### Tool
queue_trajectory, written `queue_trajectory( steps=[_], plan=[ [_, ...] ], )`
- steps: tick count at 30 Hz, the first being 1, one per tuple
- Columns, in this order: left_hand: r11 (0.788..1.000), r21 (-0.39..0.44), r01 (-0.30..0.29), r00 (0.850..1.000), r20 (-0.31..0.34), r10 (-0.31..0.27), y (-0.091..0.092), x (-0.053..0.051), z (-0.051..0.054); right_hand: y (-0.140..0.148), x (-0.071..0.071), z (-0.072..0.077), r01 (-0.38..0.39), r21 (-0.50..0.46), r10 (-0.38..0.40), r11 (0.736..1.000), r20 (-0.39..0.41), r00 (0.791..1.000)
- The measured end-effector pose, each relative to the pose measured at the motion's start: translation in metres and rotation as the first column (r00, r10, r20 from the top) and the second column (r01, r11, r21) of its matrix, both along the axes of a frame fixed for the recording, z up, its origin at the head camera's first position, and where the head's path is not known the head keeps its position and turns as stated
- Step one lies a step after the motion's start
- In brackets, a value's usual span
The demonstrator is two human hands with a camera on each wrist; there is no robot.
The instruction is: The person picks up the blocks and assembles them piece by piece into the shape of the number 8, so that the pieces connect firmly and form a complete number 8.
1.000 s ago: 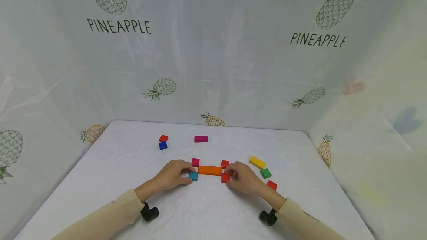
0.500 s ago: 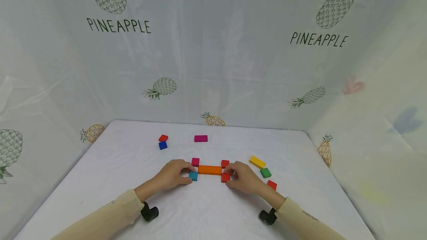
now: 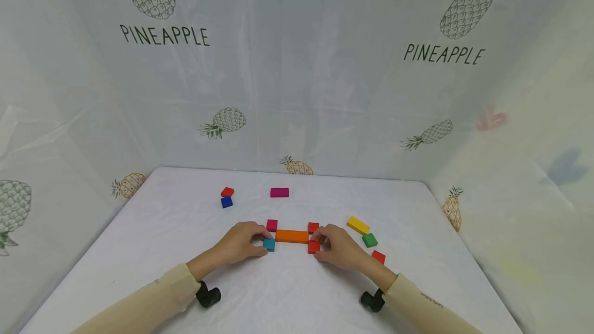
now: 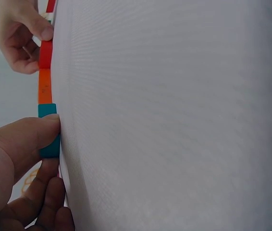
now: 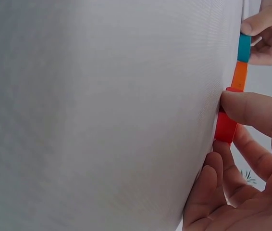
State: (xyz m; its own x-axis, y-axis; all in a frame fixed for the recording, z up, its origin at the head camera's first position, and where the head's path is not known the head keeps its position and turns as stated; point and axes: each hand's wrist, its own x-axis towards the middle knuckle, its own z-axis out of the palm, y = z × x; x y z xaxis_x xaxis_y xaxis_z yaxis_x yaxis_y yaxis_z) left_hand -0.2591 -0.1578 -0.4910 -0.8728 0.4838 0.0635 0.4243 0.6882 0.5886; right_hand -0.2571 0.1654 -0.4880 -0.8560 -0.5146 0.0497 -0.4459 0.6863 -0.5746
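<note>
The left hand (image 3: 238, 244) pinches a teal block (image 3: 269, 245) between thumb and fingers, at the near left end of a long orange block (image 3: 292, 236). At the orange block's near right end, the right hand (image 3: 342, 248) pinches a red block (image 3: 313, 247). Behind these two lie a magenta block (image 3: 271, 225) at the left end and another red block (image 3: 313, 228) at the right end. In the left wrist view the thumb lies across the teal block (image 4: 49, 146); in the right wrist view the other thumb lies across the red block (image 5: 226, 127).
Farther back lie a purple block (image 3: 279, 193), a red piece (image 3: 227, 191) and a blue block (image 3: 226, 202). Right of the right hand are a yellow block (image 3: 358, 225), a green block (image 3: 369, 240) and a red block (image 3: 378, 257), close to the forearm. A printed curtain (image 3: 297, 81) stands behind the table.
</note>
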Motion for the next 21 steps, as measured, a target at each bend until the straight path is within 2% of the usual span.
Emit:
queue_trajectory(
  steps=[21],
  plan=[
    [1.000,-0.012,-0.006,1.000,-0.003,0.006,-0.0004,-0.0024,-0.0047,-0.0013,-0.0002,0.0000,0.004,-0.003,-0.004,1.000,0.012,1.000]
  ],
)
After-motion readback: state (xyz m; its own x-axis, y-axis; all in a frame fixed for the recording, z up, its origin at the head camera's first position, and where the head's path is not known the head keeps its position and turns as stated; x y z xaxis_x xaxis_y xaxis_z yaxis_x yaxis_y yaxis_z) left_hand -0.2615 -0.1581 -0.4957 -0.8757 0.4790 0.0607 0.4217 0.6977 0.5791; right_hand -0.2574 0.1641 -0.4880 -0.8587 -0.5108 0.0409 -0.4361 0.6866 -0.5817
